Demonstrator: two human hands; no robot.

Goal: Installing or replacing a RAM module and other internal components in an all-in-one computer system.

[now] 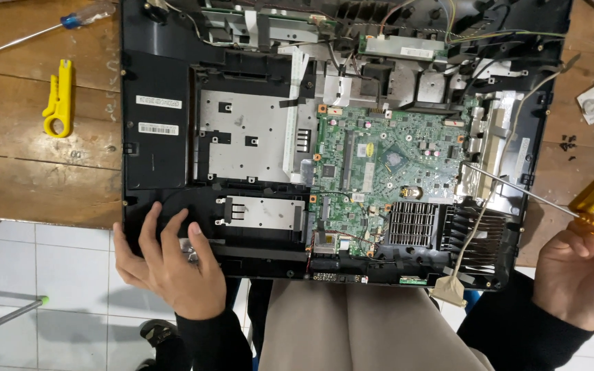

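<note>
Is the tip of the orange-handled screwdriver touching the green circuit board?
No. The screwdriver in the right hand ends on the silver metal part beside the green circuit board.

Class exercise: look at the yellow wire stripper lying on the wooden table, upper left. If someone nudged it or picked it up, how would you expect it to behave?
The yellow wire stripper looks like moulded plastic, so probably stiff and light. It lies flat on the wooden table and has a flat body with a finger ring, so a push would likely slide it, not roll it. The blue-handled screwdriver nearby, being round, seems likelier to roll.
</note>
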